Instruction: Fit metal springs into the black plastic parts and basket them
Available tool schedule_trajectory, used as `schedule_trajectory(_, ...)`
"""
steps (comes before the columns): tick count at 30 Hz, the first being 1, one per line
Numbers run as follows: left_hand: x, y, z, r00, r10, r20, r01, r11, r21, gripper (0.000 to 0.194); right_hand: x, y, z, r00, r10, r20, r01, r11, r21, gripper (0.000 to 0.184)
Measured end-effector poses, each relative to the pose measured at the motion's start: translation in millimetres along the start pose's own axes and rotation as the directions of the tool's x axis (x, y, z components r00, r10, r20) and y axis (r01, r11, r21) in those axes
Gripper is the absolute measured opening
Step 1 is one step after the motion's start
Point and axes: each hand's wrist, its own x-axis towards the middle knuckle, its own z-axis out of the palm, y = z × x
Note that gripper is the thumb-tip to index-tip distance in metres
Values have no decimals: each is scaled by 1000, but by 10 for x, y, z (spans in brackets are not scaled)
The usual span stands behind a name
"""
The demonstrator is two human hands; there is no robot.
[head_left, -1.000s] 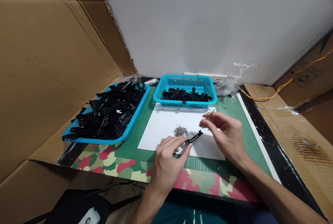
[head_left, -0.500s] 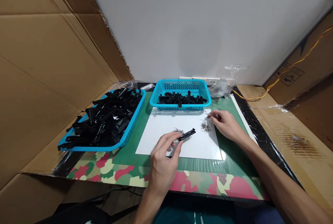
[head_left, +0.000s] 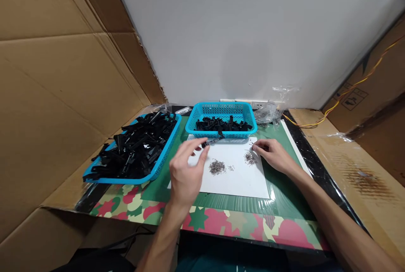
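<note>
My left hand (head_left: 188,164) pinches a slim black plastic part (head_left: 213,141) between thumb and fingers, raised over the far edge of the white sheet (head_left: 237,185). The part is blurred, and its far end overlaps the front of the far blue basket (head_left: 193,132). My right hand (head_left: 274,154) rests at the sheet's right side, closed on a thin pointed tool, apparently tweezers (head_left: 252,144). Just below its fingertips lies a small pile of tiny metal pieces (head_left: 250,158), perhaps springs. A larger pile of such pieces (head_left: 217,167) lies mid-sheet, with a few loose ones (head_left: 231,168) beside it.
A blue basket (head_left: 164,158) on the left is heaped with black plastic parts (head_left: 139,145). More black parts (head_left: 223,124) lie in the far basket. Clear plastic bags (head_left: 267,114) and a yellow cable (head_left: 305,125) sit at the back right. Cardboard (head_left: 69,82) walls the left side.
My left hand has moved the black part up and left, away from the metal piles, uncovering the larger one. My right hand stays nearly in place. The view has shifted slightly.
</note>
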Motion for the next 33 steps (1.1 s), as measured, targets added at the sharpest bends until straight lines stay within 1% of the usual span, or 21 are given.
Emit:
schedule_trajectory(2,277,-78,-56,999,24,-45,-20,996,92,17,-11,-20,-7,1000,-1,8,0,1000,12,35)
schedule_trajectory(4,530,-184,-83,999,35,-41,-25,975,220,23,-23,-39,-16,1000,-1,17,1,1000,19,36)
schedule_trajectory(6,726,-301,-77,1000,5,11,-8,947,320,22,-31,-48,-24,1000,-5,27,4,1000,22,36)
schedule_trajectory(8,851,-410,-42,995,-47,90,7,915,403,21,-34,-46,-31,999,-10,36,9,1000,23,37)
schedule_trajectory(11,906,-531,32,980,-96,177,3,886,464,20,-33,-31,-43,999,-16,45,15,1000,18,38)
schedule_trajectory(15,846,-605,107,960,-114,254,-19,884,468,21,-25,0,-64,999,-21,47,21,1000,3,36)
schedule_trajectory(17,816,-613,123,953,-122,277,-22,884,466,25,-18,19,-67,999,-20,46,21,1000,-8,34)
schedule_trajectory(20,805,-608,101,951,-140,274,-6,883,469,33,-7,46,-53,999,-15,42,17,999,-34,31)
schedule_trajectory(23,829,-615,-30,957,-167,237,34,875,484,37,0,60,-23,999,-16,44,19,998,-63,28)
schedule_trajectory(25,856,-650,-196,962,-197,189,73,853,516,37,0,59,-4,999,-19,50,22,997,-77,26)
schedule_trajectory(27,883,-717,-407,960,-240,146,115,808,578,36,-5,49,7,998,-17,56,21,996,-86,24)
schedule_trajectory(30,897,-844,-724,927,-338,162,143,719,680,33,-19,30,11,997,-14,71,20,996,-90,24)
schedule_trajectory(33,870,-956,-932,886,-413,211,139,670,729,28,-30,26,4,995,-12,104,21,997,-80,24)
